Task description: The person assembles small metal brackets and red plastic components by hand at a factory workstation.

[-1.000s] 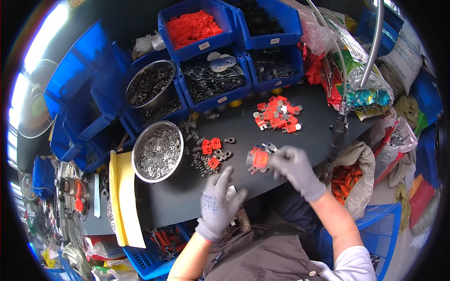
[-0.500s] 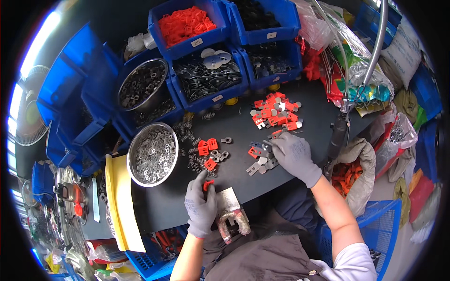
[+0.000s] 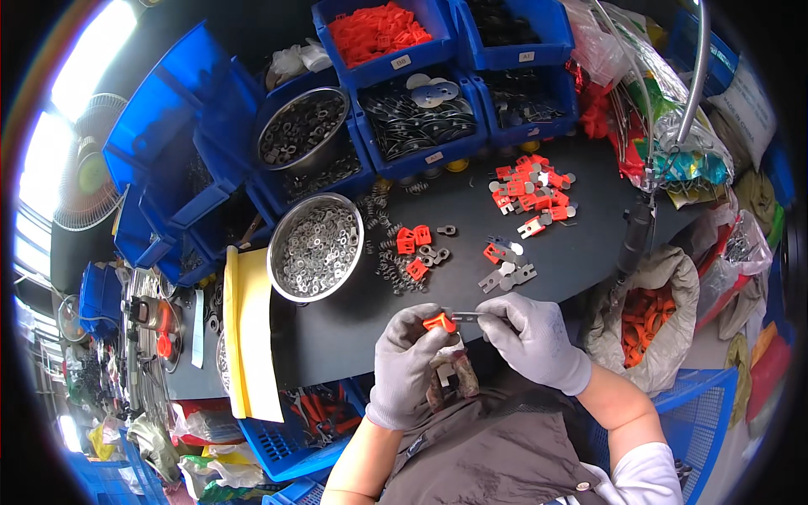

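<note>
One orange clip [image 3: 438, 322] sits pinched between the left fingers [image 3: 415, 315].

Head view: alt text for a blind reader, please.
The gloved left hand holds an orange part, the gloved right hand a thin metal strip. Beyond lie loose parts on a dark table, a metal bowl and blue bins.

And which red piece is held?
The red piece pinched in the left hand, beside a metal strip; others lie on the table or in a bin.

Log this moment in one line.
left hand: holds orange piece | right hand: holds metal strip | strip end: at piece | dark table: red pieces piled
</note>
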Demonstrator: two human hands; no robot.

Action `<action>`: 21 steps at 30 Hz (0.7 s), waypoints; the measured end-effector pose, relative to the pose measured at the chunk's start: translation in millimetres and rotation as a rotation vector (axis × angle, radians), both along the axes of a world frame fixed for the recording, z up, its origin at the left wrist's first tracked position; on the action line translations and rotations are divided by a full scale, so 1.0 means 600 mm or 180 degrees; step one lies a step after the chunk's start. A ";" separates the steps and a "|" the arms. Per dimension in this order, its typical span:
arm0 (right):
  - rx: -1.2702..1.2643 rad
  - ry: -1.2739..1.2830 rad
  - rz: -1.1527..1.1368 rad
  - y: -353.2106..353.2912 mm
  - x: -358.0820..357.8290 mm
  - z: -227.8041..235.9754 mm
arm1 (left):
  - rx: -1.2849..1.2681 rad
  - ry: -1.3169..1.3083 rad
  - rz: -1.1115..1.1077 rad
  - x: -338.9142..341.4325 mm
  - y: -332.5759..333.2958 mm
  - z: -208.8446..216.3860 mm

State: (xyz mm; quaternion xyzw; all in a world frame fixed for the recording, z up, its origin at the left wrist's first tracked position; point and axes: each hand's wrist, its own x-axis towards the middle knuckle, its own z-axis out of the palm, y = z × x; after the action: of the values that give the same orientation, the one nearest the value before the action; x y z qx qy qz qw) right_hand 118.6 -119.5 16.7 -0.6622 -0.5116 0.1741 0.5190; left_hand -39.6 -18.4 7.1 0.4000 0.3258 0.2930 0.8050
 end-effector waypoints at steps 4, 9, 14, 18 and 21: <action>0.0066 -0.0488 0.0298 -0.012 0.004 -0.005 | 0.0354 0.0078 -0.0183 -0.007 -0.008 -0.009; -0.0798 0.0155 0.0870 -0.040 0.023 0.014 | 0.1130 0.0593 -0.1144 -0.028 -0.004 0.000; -0.1026 0.3114 0.0970 -0.070 0.027 -0.006 | 0.0283 0.0489 -0.1316 -0.012 -0.006 0.003; -0.0809 0.3204 0.0468 -0.056 0.039 -0.048 | 0.0881 0.0811 -0.1653 0.034 0.003 0.006; -0.0267 0.2687 -0.0063 -0.002 0.073 -0.062 | 0.3362 0.1210 -0.0644 0.068 0.034 -0.032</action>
State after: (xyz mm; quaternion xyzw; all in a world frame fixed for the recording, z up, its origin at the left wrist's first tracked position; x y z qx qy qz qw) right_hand 162.4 -120.6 -20.3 -0.5583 -0.2402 0.4457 0.6573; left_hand 1.0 2.0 -12.4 0.8230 0.2343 0.2605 0.4471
